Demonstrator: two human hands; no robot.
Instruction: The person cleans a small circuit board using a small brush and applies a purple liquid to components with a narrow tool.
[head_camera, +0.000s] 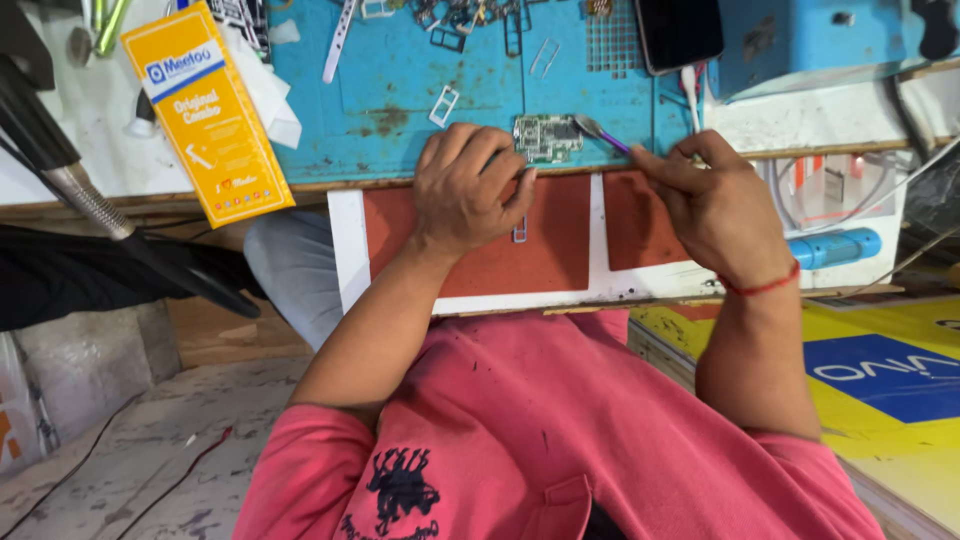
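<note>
Pinning a small green circuit board (547, 137) against the front edge of the blue work mat (400, 90) with the left hand (465, 190), fingers curled and pressing down beside the board's left side, knuckles bent, holding nothing else. Gripping a thin purple-handled brush (600, 132) in the right hand (712, 205), fingers pinched tight around its handle, bristle end touching the right edge of the board. Wearing a red thread (765, 287) around the right wrist.

Resting both forearms over a white panel with two rust-red pads (540, 250) lying just below the mat, a small metal frame (520, 231) sitting on the left pad close to the left hand's fingertips. Leaning over in a pink shirt (560, 430) filling the lower part of the view.

Sharing the mat with a white card tray (444, 105) lying left of the board, a white strip (340, 40) further up, and a scatter of small metal frames (470, 15) along the far edge. Showing a dark phone (680, 32) at the upper right of the mat, near a blue box (820, 40). Lying slanted at the left, half off the bench edge, a yellow packet (208, 112). Crossing the left side, a black arm with a metal hose (70, 170). Sitting to the right of the right hand, a blue cylinder (835, 247), well apart from the board.
</note>
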